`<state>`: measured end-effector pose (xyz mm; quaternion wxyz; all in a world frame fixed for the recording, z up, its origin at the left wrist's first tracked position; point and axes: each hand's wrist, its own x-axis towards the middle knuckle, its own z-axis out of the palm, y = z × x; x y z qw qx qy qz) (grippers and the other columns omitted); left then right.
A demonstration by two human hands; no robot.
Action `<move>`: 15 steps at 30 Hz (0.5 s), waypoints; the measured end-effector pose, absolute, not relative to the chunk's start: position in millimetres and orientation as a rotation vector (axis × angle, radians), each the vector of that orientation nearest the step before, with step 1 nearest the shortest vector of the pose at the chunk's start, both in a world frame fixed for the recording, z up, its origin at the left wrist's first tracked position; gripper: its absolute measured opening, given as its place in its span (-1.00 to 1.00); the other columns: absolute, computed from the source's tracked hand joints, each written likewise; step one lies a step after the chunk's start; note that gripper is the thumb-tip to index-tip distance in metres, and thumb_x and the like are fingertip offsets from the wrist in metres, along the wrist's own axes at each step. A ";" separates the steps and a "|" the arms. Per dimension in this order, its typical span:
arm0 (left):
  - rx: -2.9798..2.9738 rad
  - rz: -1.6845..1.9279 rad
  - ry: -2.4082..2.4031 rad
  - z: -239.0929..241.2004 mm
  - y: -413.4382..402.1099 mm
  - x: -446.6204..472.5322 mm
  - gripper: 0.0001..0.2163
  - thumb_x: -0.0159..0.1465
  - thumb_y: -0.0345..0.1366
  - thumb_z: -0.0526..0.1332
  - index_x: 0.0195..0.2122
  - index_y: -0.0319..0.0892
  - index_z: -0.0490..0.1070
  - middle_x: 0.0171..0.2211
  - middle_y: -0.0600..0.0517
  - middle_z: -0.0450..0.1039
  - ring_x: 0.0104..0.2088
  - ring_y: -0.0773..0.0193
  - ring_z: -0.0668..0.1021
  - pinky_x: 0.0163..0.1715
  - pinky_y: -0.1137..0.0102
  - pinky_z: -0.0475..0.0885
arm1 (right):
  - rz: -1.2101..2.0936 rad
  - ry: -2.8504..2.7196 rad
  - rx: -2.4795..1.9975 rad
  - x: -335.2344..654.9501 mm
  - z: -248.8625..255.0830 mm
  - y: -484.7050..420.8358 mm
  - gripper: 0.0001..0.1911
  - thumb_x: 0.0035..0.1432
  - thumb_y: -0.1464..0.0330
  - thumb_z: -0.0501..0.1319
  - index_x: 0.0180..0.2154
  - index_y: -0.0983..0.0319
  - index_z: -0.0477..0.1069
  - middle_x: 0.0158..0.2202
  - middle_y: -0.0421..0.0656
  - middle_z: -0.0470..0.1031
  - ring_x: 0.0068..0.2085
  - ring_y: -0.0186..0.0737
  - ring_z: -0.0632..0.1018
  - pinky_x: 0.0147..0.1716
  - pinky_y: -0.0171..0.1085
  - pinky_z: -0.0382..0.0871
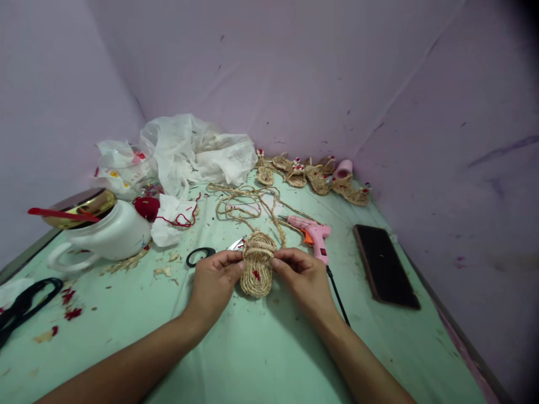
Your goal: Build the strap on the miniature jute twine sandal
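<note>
A small slipper of coiled straw-coloured rope lies at the middle of the table, sole lengthwise, with a strap across its upper part and a red mark on the sole. My left hand pinches its left edge near the strap between thumb and fingers. On the opposite side, my right hand pinches the strap's right end. Loose braided rope trails in loops behind the slipper. Scissors lie partly hidden behind my left hand. Just beyond my right hand rests a pink glue gun with an orange trigger.
A dark phone lies at right. Several finished rope slippers line the back wall. White plastic bags, a red yarn ball and a white teapot-like vessel stand at left. Black-handled scissors lie near the left edge.
</note>
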<state>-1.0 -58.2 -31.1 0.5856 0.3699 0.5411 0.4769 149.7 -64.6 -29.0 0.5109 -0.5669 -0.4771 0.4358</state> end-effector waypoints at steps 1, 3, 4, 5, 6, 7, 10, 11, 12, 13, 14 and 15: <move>0.865 1.110 1.271 -31.1 -58.1 -1.0 -0.84 -0.11 -0.37 0.31 -0.46 -0.26 0.49 -0.51 0.02 0.53 -0.48 0.30 0.52 -0.42 0.44 0.42 | 1.025 -1.184 -1.363 150.8 -29.5 -64.6 -0.94 -0.13 0.39 0.25 -0.51 0.24 0.47 -0.53 -0.19 0.51 -0.47 -0.26 0.48 -0.44 -0.30 0.37; 0.867 1.107 1.281 -31.0 -57.8 -1.1 -0.84 -0.11 -0.36 0.31 -0.46 -0.26 0.49 -0.52 0.02 0.53 -0.49 0.29 0.52 -0.43 0.43 0.42 | 0.955 -1.293 -1.352 153.1 -31.1 -65.0 -0.94 -0.08 0.39 0.22 -0.47 0.24 0.46 -0.49 -0.18 0.50 -0.44 -0.25 0.48 -0.42 -0.29 0.38; 0.866 1.105 1.282 -31.0 -57.7 -1.1 -0.85 -0.12 -0.37 0.31 -0.47 -0.26 0.49 -0.52 0.02 0.53 -0.50 0.30 0.52 -0.44 0.43 0.42 | 0.915 -1.353 -1.340 154.1 -31.9 -65.4 -0.93 -0.06 0.39 0.21 -0.45 0.23 0.45 -0.47 -0.18 0.50 -0.42 -0.25 0.48 -0.40 -0.28 0.38; 0.864 1.106 1.280 -31.2 -57.7 -1.1 -0.85 -0.12 -0.37 0.31 -0.47 -0.26 0.49 -0.53 0.02 0.53 -0.50 0.30 0.51 -0.44 0.43 0.42 | 0.878 -1.408 -1.328 154.9 -32.7 -66.0 -0.94 -0.04 0.39 0.19 -0.43 0.22 0.43 -0.45 -0.18 0.49 -0.41 -0.26 0.48 -0.39 -0.28 0.38; 0.864 1.108 1.278 -31.3 -57.8 -1.0 -0.85 -0.12 -0.37 0.31 -0.47 -0.26 0.49 -0.53 0.02 0.53 -0.50 0.30 0.51 -0.44 0.44 0.42 | 0.844 -1.453 -1.321 155.4 -33.4 -66.5 -0.94 -0.03 0.40 0.18 -0.42 0.22 0.41 -0.45 -0.19 0.47 -0.41 -0.27 0.48 -0.39 -0.29 0.38; 0.866 1.111 1.276 -31.5 -58.0 -0.9 -0.85 -0.12 -0.38 0.31 -0.48 -0.26 0.49 -0.53 0.02 0.53 -0.50 0.31 0.51 -0.44 0.44 0.42 | 0.815 -1.483 -1.322 155.5 -34.0 -67.1 -0.95 -0.02 0.40 0.18 -0.41 0.22 0.38 -0.45 -0.20 0.45 -0.43 -0.29 0.47 -0.41 -0.30 0.38; 0.885 1.118 1.277 -31.4 -59.0 -0.2 -0.85 -0.12 -0.38 0.31 -0.47 -0.25 0.49 -0.51 0.02 0.54 -0.49 0.32 0.52 -0.43 0.46 0.42 | 0.738 -1.501 -1.382 154.4 -34.7 -68.3 -0.87 -0.04 0.40 0.18 -0.36 0.20 0.26 -0.50 -0.25 0.37 -0.49 -0.32 0.43 -0.49 -0.34 0.35; 0.895 1.116 1.284 -31.2 -59.3 0.2 -0.86 -0.12 -0.38 0.30 -0.48 -0.25 0.49 -0.52 0.03 0.54 -0.49 0.32 0.52 -0.44 0.47 0.42 | 0.710 -1.500 -1.423 153.8 -34.6 -68.7 -0.81 -0.05 0.40 0.18 -0.31 0.20 0.24 -0.51 -0.27 0.36 -0.50 -0.33 0.43 -0.50 -0.34 0.34; 0.903 1.112 1.295 -30.8 -59.7 0.5 -0.86 -0.12 -0.38 0.30 -0.48 -0.25 0.49 -0.53 0.03 0.53 -0.50 0.32 0.51 -0.45 0.48 0.41 | 0.679 -1.507 -1.468 153.2 -34.2 -68.9 -0.73 -0.07 0.41 0.18 -0.25 0.20 0.21 -0.51 -0.28 0.36 -0.51 -0.32 0.43 -0.50 -0.34 0.33; 0.911 1.109 1.306 -30.5 -60.1 0.8 -0.87 -0.12 -0.38 0.30 -0.49 -0.25 0.49 -0.53 0.03 0.53 -0.50 0.32 0.51 -0.46 0.48 0.41 | 0.648 -1.524 -1.517 152.6 -33.6 -69.2 -0.66 -0.08 0.42 0.18 -0.19 0.19 0.20 -0.52 -0.28 0.37 -0.51 -0.32 0.43 -0.50 -0.33 0.32; 0.921 1.108 1.315 -30.2 -60.4 1.1 -0.88 -0.11 -0.39 0.30 -0.49 -0.25 0.48 -0.54 0.04 0.53 -0.51 0.33 0.51 -0.46 0.48 0.41 | 0.619 -1.553 -1.567 152.1 -32.8 -69.5 -0.62 -0.10 0.42 0.18 -0.16 0.19 0.20 -0.52 -0.29 0.38 -0.51 -0.31 0.44 -0.49 -0.33 0.32; 0.931 1.108 1.322 -30.2 -60.6 1.3 -0.88 -0.11 -0.39 0.29 -0.49 -0.25 0.48 -0.54 0.04 0.53 -0.51 0.33 0.51 -0.47 0.49 0.41 | 0.593 -1.584 -1.612 151.7 -31.9 -69.8 -0.63 -0.11 0.42 0.17 -0.17 0.19 0.22 -0.52 -0.28 0.39 -0.51 -0.30 0.44 -0.48 -0.32 0.31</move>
